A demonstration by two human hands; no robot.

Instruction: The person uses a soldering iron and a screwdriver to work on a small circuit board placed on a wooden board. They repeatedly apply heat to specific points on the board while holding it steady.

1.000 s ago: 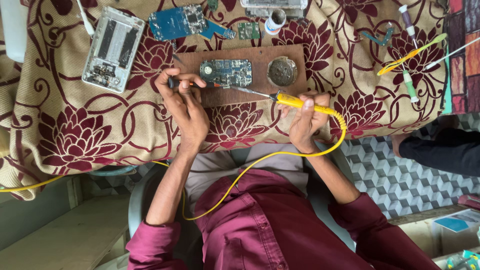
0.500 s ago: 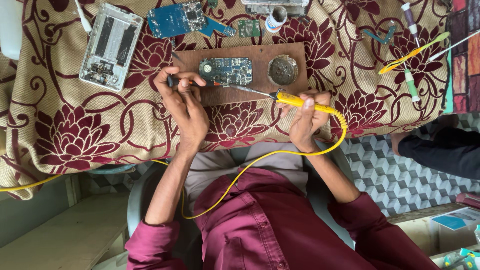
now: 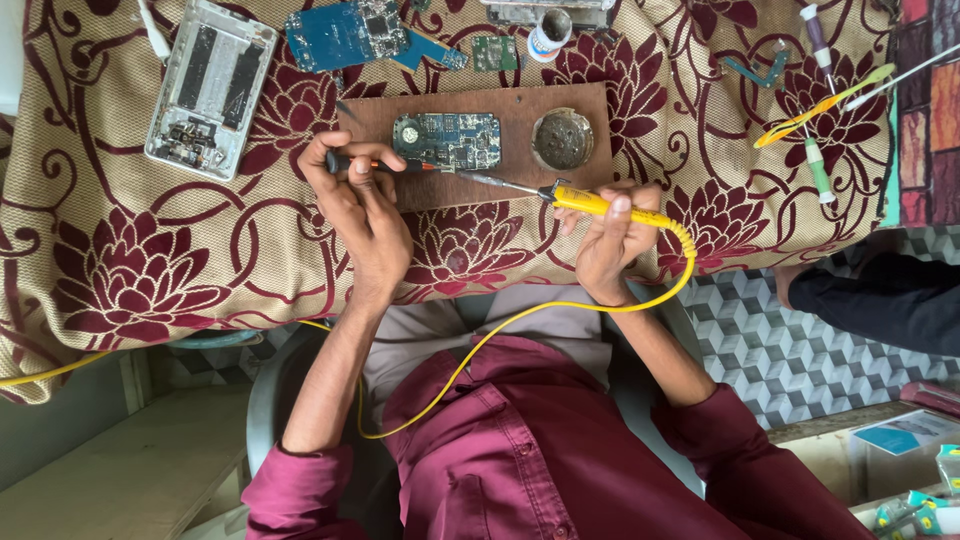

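A: Status on the circuit board [image 3: 447, 141]?

B: It lies bare on the wooden board [image 3: 500, 185], on the cloth-covered worktop [image 3: 120, 260]. Right hand [image 3: 608, 235] is wrapped around the yellow soldering iron [image 3: 600, 205], tip just right of the board's near edge. Left hand [image 3: 355, 200] pinches a thin tool [image 3: 385, 165] at the same edge.

A: Done?

B: Looks mid-job. The phone shell [image 3: 208, 85] lies open far left, the blue board [image 3: 345, 32] loose; nothing reassembled.

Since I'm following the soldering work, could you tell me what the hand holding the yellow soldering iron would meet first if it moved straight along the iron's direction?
The right hand would probably first reach the blue circuit board on the wooden board, beside the left hand's tool.
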